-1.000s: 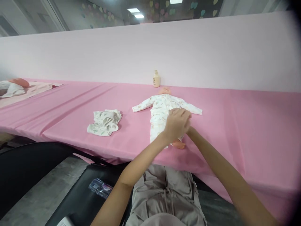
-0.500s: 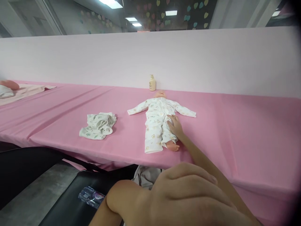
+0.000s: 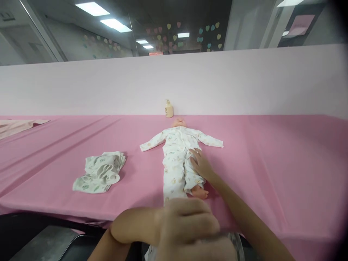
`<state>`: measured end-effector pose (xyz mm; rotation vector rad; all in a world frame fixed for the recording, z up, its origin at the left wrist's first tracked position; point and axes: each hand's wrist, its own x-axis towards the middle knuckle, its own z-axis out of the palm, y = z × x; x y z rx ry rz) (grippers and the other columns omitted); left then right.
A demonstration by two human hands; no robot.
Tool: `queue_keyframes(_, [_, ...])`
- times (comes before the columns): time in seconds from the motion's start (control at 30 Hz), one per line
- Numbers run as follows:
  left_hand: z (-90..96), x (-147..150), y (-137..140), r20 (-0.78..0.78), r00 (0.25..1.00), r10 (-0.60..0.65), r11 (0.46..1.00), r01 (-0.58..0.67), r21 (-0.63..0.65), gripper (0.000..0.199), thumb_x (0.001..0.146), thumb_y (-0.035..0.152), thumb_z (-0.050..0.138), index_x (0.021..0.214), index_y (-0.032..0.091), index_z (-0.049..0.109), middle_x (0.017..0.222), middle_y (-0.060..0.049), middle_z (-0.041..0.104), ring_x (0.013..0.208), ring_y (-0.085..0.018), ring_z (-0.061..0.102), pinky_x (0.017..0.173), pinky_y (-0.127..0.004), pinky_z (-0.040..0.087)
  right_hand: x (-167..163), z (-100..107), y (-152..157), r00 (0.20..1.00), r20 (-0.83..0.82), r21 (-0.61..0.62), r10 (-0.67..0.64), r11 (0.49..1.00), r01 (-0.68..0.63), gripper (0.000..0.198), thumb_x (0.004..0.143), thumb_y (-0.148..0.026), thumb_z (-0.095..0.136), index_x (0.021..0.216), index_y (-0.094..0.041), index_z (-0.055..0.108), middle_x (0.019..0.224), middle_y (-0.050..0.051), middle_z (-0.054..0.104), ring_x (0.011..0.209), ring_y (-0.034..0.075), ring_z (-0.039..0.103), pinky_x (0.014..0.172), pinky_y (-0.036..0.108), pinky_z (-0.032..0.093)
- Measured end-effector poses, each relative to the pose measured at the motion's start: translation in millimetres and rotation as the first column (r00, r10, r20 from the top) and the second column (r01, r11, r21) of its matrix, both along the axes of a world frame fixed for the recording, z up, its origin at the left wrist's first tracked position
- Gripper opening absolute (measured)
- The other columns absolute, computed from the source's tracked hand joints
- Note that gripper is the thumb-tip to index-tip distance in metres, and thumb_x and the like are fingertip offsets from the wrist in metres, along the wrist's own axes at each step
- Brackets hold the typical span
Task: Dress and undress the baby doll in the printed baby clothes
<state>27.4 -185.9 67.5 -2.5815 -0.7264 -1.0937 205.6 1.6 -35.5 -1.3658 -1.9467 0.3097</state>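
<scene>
A baby doll lies on its back, in a white patterned top (image 3: 181,137) and matching trousers (image 3: 174,174). Its arms are spread wide inside the sleeves. One bare foot (image 3: 199,192) pokes out of the right-hand trouser leg; the other leg's lower end is hidden behind my left hand. My right hand (image 3: 202,165) rests on the doll's upper thigh, fingers spread over the cloth. Close to the camera, my left hand (image 3: 190,228) is raised in front of my body, bent and smeared by motion, so its fingers are unclear.
A crumpled white patterned cloth (image 3: 102,172) lies left of the doll on the pink table cover (image 3: 258,163). A cream pump bottle (image 3: 169,109) stands against the white wall (image 3: 108,87). At far left is a pale pink cloth (image 3: 19,126). A black chair (image 3: 78,246) is below.
My left hand has moved lower and to the left, and its fingers look more curled. My right hand stays on the doll's leg. The camera view has tilted up and shifted right.
</scene>
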Motion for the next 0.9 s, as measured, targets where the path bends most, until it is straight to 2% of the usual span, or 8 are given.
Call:
queue_keyframes(0.07, [-9.0,8.3,50.3,0.112,0.993,-0.034,0.992,0.019,0.127,0.009,0.066,0.029,0.06,0.058,0.03,0.057,0.056,0.0,0.059,0.058,-0.019,0.057,0.056,-0.04,0.052,0.6,-1.3,0.1,1.0,-0.027,0.0,0.006,1.0,-0.006,0.046,0.091,-0.034,0.037,0.134,-0.019,0.049,0.142,0.013,0.043,0.127,0.028,0.047,0.102,0.043,0.043])
queue_keyframes(0.13, [-21.6,5.1,106.8,0.071,0.994,-0.077,0.96,0.055,0.274,0.009,0.07,0.022,0.057,0.066,0.029,0.059,0.059,0.002,0.062,0.056,-0.016,0.058,0.053,-0.033,0.051,1.4,-3.0,0.6,0.997,-0.076,0.014,-0.004,1.0,0.005,0.047,0.091,-0.036,0.038,0.134,-0.019,0.047,0.139,0.014,0.045,0.125,0.028,0.048,0.101,0.044,0.043])
queue_keyframes(0.17, [-29.3,-1.0,133.2,0.106,0.994,-0.005,0.96,-0.025,0.278,0.011,0.072,0.017,0.055,0.068,0.027,0.059,0.06,0.001,0.063,0.056,-0.015,0.059,0.053,-0.031,0.05,1.7,-4.0,0.9,0.994,-0.105,0.021,-0.015,1.0,0.017,0.047,0.091,-0.037,0.038,0.134,-0.02,0.046,0.137,0.014,0.047,0.123,0.028,0.049,0.099,0.044,0.044])
queue_keyframes(0.3, [-63.0,-38.2,202.1,0.217,0.883,0.416,0.906,-0.423,-0.018,0.012,0.081,0.016,0.045,0.078,0.021,0.056,0.07,-0.005,0.065,0.066,-0.018,0.061,0.062,-0.031,0.049,1.8,-6.6,1.7,0.978,-0.193,-0.027,-0.079,0.997,0.076,0.046,0.091,-0.041,0.038,0.131,-0.019,0.045,0.127,0.014,0.054,0.111,0.027,0.057,0.091,0.044,0.049])
queue_keyframes(0.43, [-85.5,-63.6,217.6,0.089,0.881,0.464,0.873,-0.438,-0.215,0.022,0.077,0.015,0.044,0.094,0.021,0.056,0.092,-0.008,0.065,0.085,-0.022,0.062,0.074,-0.034,0.051,0.4,-6.7,1.4,0.961,-0.259,-0.094,-0.1,0.993,0.078,0.045,0.092,-0.042,0.036,0.129,-0.018,0.046,0.128,0.014,0.054,0.109,0.026,0.057,0.091,0.043,0.05])
queue_keyframes(0.57, [-89.4,-73.0,219.3,0.011,0.903,0.429,0.859,-0.404,-0.314,0.029,0.077,0.015,0.043,0.104,0.02,0.053,0.102,-0.009,0.064,0.096,-0.023,0.061,0.084,-0.036,0.05,0.3,-8.6,2.2,0.951,-0.304,-0.069,-0.05,0.997,0.03,0.046,0.093,-0.043,0.034,0.131,-0.019,0.046,0.135,0.012,0.051,0.119,0.027,0.053,0.099,0.045,0.045])
queue_keyframes(0.77, [-88.5,-77.0,219.1,-0.079,0.892,0.444,0.837,-0.445,-0.32,0.021,0.087,0.021,0.04,0.101,0.02,0.056,0.101,-0.009,0.067,0.095,-0.022,0.062,0.086,-0.035,0.049,3.5,-12.9,4.2,0.936,-0.351,-0.08,-0.038,0.997,0.011,0.048,0.094,-0.043,0.033,0.132,-0.017,0.048,0.132,0.012,0.055,0.117,0.026,0.055,0.099,0.045,0.044])
queue_keyframes(0.9, [-86.4,-79.0,216.7,-0.102,0.911,0.399,0.862,-0.41,-0.298,0.023,0.084,0.022,0.043,0.104,0.018,0.056,0.106,-0.01,0.066,0.099,-0.022,0.062,0.09,-0.035,0.049,4.8,-12.9,5.0,0.943,-0.329,-0.084,-0.057,0.996,0.03,0.049,0.094,-0.043,0.033,0.13,-0.016,0.05,0.123,0.012,0.061,0.107,0.025,0.059,0.094,0.044,0.046])
